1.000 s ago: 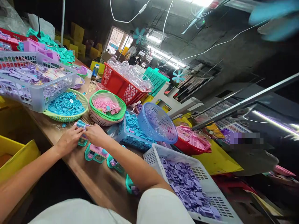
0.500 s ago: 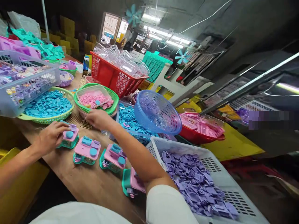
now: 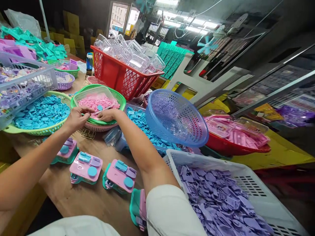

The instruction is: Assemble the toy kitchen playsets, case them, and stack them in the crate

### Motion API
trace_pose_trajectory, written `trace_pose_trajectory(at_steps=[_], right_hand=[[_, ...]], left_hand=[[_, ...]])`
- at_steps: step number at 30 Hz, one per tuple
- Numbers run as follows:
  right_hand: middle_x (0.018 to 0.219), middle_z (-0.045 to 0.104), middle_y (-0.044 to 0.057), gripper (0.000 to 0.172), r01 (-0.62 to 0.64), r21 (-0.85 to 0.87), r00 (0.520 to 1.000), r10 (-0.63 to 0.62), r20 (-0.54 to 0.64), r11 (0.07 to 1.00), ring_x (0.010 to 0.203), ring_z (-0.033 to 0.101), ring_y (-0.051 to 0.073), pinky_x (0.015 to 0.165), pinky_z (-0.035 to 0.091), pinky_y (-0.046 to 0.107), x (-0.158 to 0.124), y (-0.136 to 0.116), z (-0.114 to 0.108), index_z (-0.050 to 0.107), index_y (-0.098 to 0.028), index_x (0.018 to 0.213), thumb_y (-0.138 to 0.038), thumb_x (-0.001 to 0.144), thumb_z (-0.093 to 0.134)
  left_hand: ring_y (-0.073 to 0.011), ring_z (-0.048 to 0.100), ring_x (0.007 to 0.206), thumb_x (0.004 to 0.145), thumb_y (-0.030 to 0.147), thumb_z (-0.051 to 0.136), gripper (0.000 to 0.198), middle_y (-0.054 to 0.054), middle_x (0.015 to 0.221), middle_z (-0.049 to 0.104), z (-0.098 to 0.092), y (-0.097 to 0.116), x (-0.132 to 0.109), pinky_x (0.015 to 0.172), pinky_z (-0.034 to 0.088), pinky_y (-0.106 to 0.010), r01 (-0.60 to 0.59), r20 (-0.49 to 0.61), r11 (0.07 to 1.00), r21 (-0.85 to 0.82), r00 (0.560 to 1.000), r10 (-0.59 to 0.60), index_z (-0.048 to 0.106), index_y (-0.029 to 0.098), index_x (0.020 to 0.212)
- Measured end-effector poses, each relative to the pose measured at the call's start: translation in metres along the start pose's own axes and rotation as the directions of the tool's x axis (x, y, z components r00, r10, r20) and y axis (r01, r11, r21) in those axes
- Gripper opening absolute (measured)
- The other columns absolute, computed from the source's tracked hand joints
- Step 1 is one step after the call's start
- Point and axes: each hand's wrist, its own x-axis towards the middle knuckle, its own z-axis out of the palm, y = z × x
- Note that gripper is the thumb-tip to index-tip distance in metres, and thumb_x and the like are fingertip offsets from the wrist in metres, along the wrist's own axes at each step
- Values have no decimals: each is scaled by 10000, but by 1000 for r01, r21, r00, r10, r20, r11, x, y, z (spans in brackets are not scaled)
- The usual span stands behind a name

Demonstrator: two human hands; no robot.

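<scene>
Both hands are at the clear plastic tub point(image 3: 108, 93) of small pink pieces point(image 3: 94, 101), which sits in a green basket point(image 3: 120, 98). My left hand point(image 3: 78, 117) is at the tub's near left edge, fingers bent and pinched together; what they hold is too small to make out. Close by, my right hand point(image 3: 108, 115) reaches in at the near right, its curled fingertips meeting over the pink pieces. A blue disc point(image 3: 99, 107) lies at the tub's near edge. In front stand several pink-topped toy boxes point(image 3: 86, 166) with teal bases and blue and purple parts on top.
A yellow-green basket of blue discs point(image 3: 44, 113) is at left. To the right are a blue colander point(image 3: 177, 121) and a white crate point(image 3: 236, 164) of purple pieces. Behind stands a red basket point(image 3: 110, 70) of clear plastic cases.
My left hand has left the leftmost toy box and moved up and right to the tub. My right hand has moved slightly right and down into the tub's near edge. The view has shifted.
</scene>
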Motion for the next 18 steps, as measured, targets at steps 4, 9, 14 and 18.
trace_pose_trajectory(at_steps=[4,9,14,18], right_hand=[[989,805,12,187,-27,22,999,28,-22,999,807,663,128,748,462,223,-4,11,-1,787,-178,983,-209,955,604],[765,736,-1,193,-104,209,992,117,-51,972,623,588,93,632,415,214,-19,13,-14,705,-150,841,-272,972,633],[758,647,-30,202,198,231,919,-98,-383,953,670,523,77,643,377,194,-34,2,-27,678,-129,906,-315,974,639],[887,723,21,245,126,291,908,8,-418,948,750,606,102,715,455,211,-35,2,-19,700,-111,1125,-277,1004,568]], left_hand=[[-200,721,891,731,253,564,276,-48,884,787,-3,-10,-2,831,557,-260,16,-5,1000,18,1000,-16,797,168,853],[-178,722,842,779,237,636,198,-69,938,772,-8,-2,0,748,567,-239,57,-20,994,-89,998,-59,755,153,913],[-141,695,676,927,457,633,335,-87,954,708,2,19,10,531,506,-205,270,148,819,-505,963,-226,604,153,1063],[-96,610,583,797,207,699,198,-22,759,633,9,17,22,531,474,-190,291,135,758,-584,955,-263,599,137,952]])
